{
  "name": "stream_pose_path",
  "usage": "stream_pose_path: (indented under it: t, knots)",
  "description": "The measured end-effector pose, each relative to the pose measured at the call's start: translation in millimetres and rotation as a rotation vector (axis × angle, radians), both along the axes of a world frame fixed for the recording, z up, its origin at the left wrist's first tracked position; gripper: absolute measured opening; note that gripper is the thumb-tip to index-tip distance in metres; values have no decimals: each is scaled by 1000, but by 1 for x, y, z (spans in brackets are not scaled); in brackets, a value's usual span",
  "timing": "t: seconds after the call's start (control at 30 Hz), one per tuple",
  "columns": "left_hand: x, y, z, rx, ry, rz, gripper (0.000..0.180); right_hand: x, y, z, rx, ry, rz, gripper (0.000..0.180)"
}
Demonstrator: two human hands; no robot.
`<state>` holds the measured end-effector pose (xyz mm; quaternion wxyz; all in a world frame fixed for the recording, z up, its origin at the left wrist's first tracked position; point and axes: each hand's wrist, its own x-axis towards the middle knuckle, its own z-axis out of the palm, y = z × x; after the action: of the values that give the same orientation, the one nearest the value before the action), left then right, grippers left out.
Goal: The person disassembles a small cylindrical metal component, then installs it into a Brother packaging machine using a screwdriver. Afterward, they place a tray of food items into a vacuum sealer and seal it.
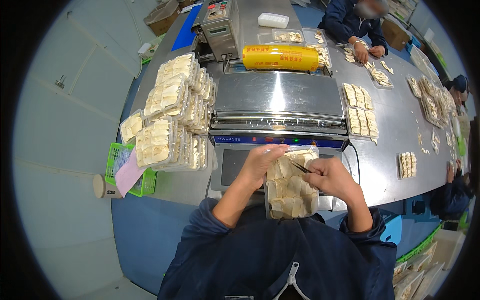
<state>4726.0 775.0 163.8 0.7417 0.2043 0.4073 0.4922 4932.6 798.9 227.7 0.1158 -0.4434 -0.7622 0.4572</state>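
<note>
In front of my chest is a clear plastic tray [267, 204] packed with rows of pale slices [290, 189], which look like sliced mushroom. My left hand [262, 162] grips the tray at its far left corner, thumb over the rim. Dark tweezers [299, 167] are pinched in my right hand [331, 177], over the tray's upper right part. Their tips reach down to the slices near the far end; whether they clasp one is too small to tell. Just beyond the tray stands a film wrapping machine [277, 92] with a yellow film roll [281, 58].
Stacked filled trays [167, 95] rise left of the machine, above a green basket [150, 184] with pink paper [130, 172]. More filled trays [361, 121] and a lone filled tray [407, 165] lie rightward. Across the table, a co-worker's hands [367, 51] handle loose slices.
</note>
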Motion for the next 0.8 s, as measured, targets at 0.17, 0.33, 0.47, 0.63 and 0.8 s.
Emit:
stream_pose_path:
  t: [0.17, 0.33, 0.47, 0.63, 0.8]
  knots:
    - [1, 2, 1, 2, 8, -4, 29, -5, 4, -3, -79, 53, -22, 19]
    - [2, 0, 3, -7, -1, 7, 29, -9, -5, 1, -315, 81, -141, 21]
    - [2, -2, 1, -6, 11, 15, 29, -9, -19, -2, -351, 79, -245, 21]
    - [2, -1, -6, 6, 0, 22, 33, -6, -38, -3, 4, 20, -210, 17]
    - [7, -2, -2, 9, 9, 28, 40, -13, -44, -11, 327, 15, -90, 16]
